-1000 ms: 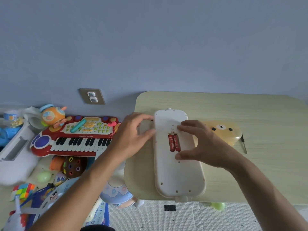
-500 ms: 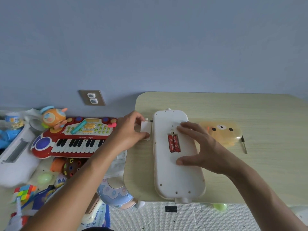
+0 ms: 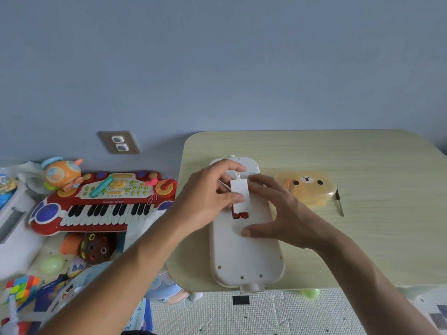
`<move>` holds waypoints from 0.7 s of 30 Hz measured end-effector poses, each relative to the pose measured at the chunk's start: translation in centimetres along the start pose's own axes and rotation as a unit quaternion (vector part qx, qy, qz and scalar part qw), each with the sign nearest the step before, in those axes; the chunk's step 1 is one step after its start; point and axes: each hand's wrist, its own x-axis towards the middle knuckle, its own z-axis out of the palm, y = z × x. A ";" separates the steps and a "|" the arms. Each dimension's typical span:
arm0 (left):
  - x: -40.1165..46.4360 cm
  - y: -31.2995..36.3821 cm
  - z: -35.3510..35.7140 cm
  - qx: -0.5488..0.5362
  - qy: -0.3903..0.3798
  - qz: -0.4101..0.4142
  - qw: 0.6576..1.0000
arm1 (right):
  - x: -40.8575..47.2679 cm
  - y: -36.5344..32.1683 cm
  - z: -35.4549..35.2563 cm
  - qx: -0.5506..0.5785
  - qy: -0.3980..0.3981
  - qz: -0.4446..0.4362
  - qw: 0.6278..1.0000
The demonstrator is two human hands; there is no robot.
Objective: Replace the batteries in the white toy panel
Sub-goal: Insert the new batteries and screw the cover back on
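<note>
The white toy panel [image 3: 244, 250] lay face down, lengthwise, on the counter [image 3: 362, 238]. The left hand [image 3: 210, 197] pinched the small white battery cover [image 3: 240, 195] in its grip, holding it over the compartment, where the red batteries [image 3: 240, 215] showed at the lower edge. The right hand [image 3: 280, 213] rested spread on the panel, grasping nothing. A bear-faced case [image 3: 307, 187] and a screwdriver [image 3: 339, 201] lay to the right.
</note>
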 end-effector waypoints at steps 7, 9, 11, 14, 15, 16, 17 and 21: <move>-0.4 -0.2 -0.1 0.037 -0.021 -0.001 0.999 | 0.0 0.6 0.1 -0.004 0.000 0.004 1.000; -0.4 -0.1 -0.1 0.034 -0.026 0.003 0.999 | 0.0 0.6 0.1 -0.002 0.002 -0.002 1.000; -0.3 -0.2 -0.1 0.027 -0.025 0.004 0.999 | 0.0 0.4 0.1 -0.002 0.003 -0.003 1.000; -0.2 -0.5 -0.1 0.010 -0.021 -0.002 1.000 | 0.0 0.3 0.1 -0.009 0.005 0.004 1.000; -0.2 -0.6 -0.1 0.003 -0.021 -0.003 1.000 | 0.0 0.3 0.1 -0.011 0.003 0.008 1.000; -0.2 -0.6 -0.2 -0.006 -0.023 -0.003 1.000 | -0.1 0.3 0.1 -0.012 0.001 0.011 1.000; -0.2 -0.6 -0.2 -0.014 -0.025 -0.004 1.000 | -0.1 0.2 0.1 -0.013 0.000 0.013 1.000; -0.3 -0.6 -0.1 0.001 -0.025 0.003 1.000 | 0.0 0.2 0.1 -0.014 0.002 0.008 1.000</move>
